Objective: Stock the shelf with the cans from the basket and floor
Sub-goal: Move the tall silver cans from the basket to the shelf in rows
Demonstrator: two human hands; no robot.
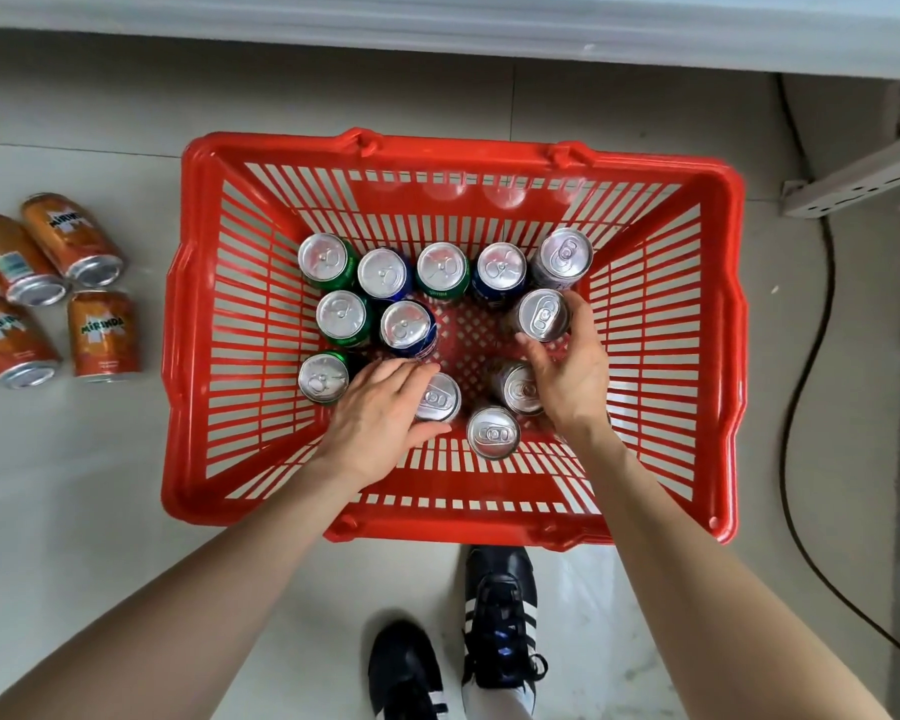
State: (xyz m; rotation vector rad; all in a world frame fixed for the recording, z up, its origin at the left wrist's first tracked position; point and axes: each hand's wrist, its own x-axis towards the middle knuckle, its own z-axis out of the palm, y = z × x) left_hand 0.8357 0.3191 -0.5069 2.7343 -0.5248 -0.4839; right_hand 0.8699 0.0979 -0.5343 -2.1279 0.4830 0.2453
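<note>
The step in hand looks like a two-handed pick from the basket (pixel 458 148), which stands on the floor (pixel 84 511) just before a pale ledge (pixel 437 23); whether that ledge belongs to the shelf I cannot tell. The left grip (pixel 380 413) curls over the near silver can (pixel 440 400), fingers at its far side and thumb at its near side, close to the basket's near wall. The right grip (pixel 567 376) wraps thumb and fingers round the far silver can (pixel 541 315), toward the basket's far right corner. Both cans are upright; whether either has left the basket's bottom I cannot tell.

About ten other cans (pixel 385 272) stand upright in the basket, mostly along its far wall and left side; four orange cans (pixel 100 330) lie on their sides on the floor off the basket's left wall. So the stocking seems far from done.

The next move likely calls for a firm hold on each can and a straight lift clear of the close neighbours and the rim; then setting them upright on the shelf.
</note>
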